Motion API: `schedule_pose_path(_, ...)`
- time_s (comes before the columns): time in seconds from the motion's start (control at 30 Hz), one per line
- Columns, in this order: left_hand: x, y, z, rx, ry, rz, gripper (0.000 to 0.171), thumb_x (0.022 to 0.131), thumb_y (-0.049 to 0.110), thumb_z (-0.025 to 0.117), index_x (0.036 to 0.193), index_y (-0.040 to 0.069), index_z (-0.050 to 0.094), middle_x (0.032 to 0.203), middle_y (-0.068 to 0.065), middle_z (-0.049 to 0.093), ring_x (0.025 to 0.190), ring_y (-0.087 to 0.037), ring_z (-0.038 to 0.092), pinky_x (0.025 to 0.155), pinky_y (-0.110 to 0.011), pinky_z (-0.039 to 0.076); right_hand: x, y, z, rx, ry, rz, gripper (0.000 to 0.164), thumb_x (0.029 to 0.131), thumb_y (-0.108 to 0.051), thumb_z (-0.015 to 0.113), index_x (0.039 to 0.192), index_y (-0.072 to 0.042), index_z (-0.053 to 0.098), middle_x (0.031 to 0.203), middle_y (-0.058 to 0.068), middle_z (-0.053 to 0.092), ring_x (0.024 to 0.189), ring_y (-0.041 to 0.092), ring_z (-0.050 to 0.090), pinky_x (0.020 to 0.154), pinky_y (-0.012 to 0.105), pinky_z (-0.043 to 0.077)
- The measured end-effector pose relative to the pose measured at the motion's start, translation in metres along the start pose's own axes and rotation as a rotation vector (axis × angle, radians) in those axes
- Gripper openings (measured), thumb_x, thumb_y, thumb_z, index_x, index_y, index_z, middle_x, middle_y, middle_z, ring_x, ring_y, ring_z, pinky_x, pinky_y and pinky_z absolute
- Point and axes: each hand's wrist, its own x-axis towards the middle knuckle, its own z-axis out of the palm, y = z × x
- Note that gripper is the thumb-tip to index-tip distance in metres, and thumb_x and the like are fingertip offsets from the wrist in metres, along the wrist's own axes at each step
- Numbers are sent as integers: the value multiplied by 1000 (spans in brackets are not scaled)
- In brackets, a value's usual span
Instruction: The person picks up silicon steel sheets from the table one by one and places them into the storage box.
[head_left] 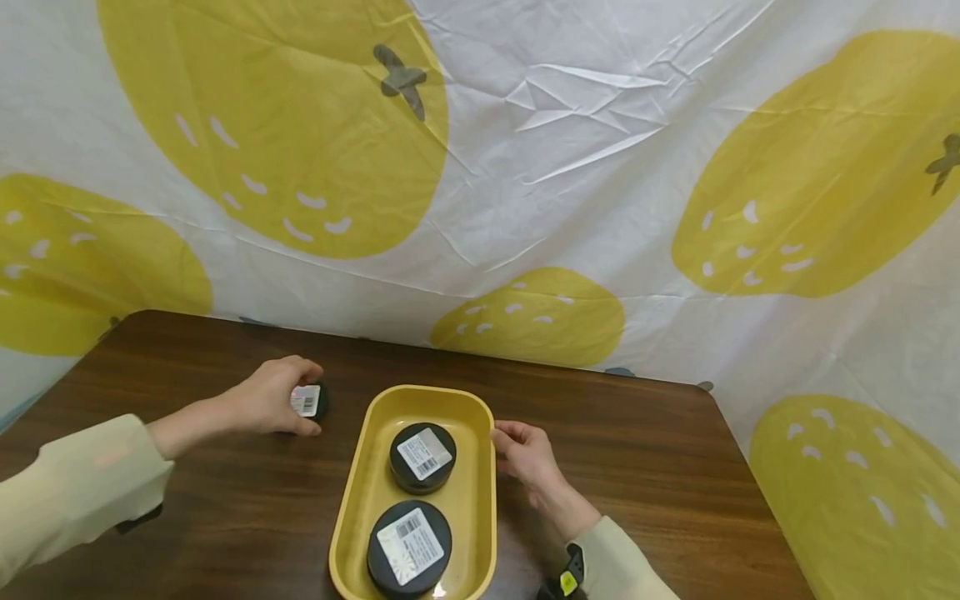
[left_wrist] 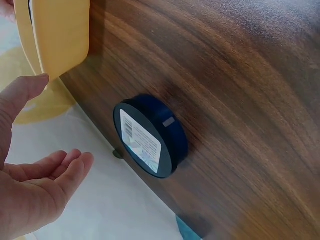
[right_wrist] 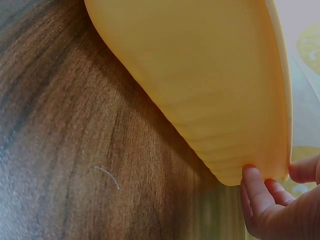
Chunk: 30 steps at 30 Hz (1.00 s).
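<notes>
A round black container with a white barcode label (left_wrist: 150,136) lies flat on the table. My left hand (head_left: 266,400) hovers over it, thumb and fingers spread around it in the head view; the left wrist view shows a gap between the fingers and the container. To its right is a long yellow tray with rounded corners (head_left: 474,492). Two more labelled black containers lie in it, one towards the far end (head_left: 423,457) and a nearer one (head_left: 409,548). My right hand (head_left: 531,460) pinches the tray's right edge, thumb at the rim and fingers against the outer wall (right_wrist: 215,100).
The dark wood-grain table (head_left: 645,483) extends on both sides of the tray. Behind its far edge hangs a white cloth with large yellow fruit prints (head_left: 585,208).
</notes>
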Motion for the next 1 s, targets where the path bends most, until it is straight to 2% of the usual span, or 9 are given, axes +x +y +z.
schedule_pose_path(0.37, -2, -6, 0, -1, 14, -10, 68, 54, 22, 86, 103, -15, 58, 94, -20, 60, 87, -33, 58, 77, -46, 46, 0, -1, -1, 17, -16, 7, 31, 94, -9, 53, 115, 14, 56, 102, 16, 63, 85, 16, 62, 73, 35, 54)
schedule_pose_path(0.67, -4, -12, 2, 16, 17, -21, 68, 53, 22, 87, 102, -16, 58, 94, -20, 60, 86, -34, 58, 77, -47, 46, -3, -3, -1, -21, -9, 7, 32, 95, -11, 54, 116, 13, 56, 106, 18, 61, 89, 18, 61, 75, 36, 53)
schedule_pose_path(1.0, -8, -21, 4, 25, 21, -44, 69, 53, 22, 87, 102, -16, 57, 93, -21, 59, 84, -33, 57, 74, -46, 47, -3, -3, -1, -16, -11, 3, 32, 95, -11, 53, 116, 13, 56, 107, 20, 61, 90, 19, 61, 75, 36, 53)
